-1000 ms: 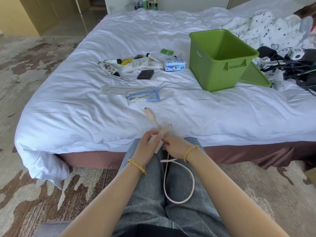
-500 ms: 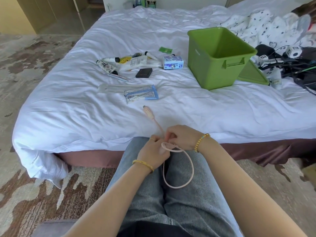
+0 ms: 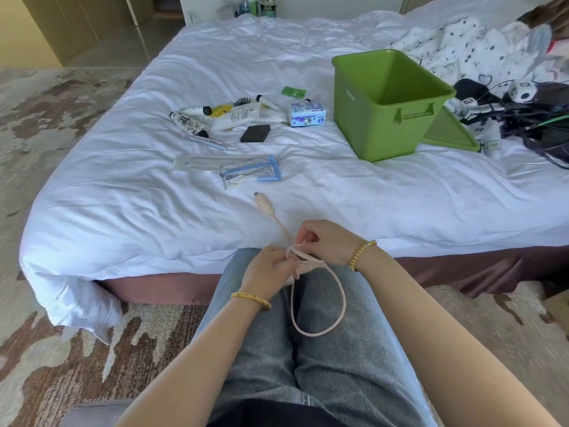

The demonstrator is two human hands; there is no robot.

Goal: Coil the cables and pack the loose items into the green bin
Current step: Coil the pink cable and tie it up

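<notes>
Now both hands together near the bed edge: left hand (image 3: pixel 271 269) and right hand (image 3: pixel 323 241) pinching the pink cable (image 3: pixel 335 312). Loop smaller than before, plug end (image 3: pixel 262 204) pulled nearer. Coiling going well. Green bin (image 3: pixel 363 118) far right, nothing inside yet.

A bed (image 3: pixel 308 50) with a rumpled white sheet (image 3: pixel 129 204) filled most of the view, its reddish-brown base (image 3: pixel 160 288) showing along the near edge. At the far right lay a white blanket with dark spots (image 3: pixel 462 41). A patterned carpet in brown and beige (image 3: pixel 55 349) covered the floor on the left and near side. Beyond the bed's far edge stood a few bottles (image 3: pixel 255 4), and yellowish cabinet panels (image 3: pixel 55 29) rose at the far left.
</notes>
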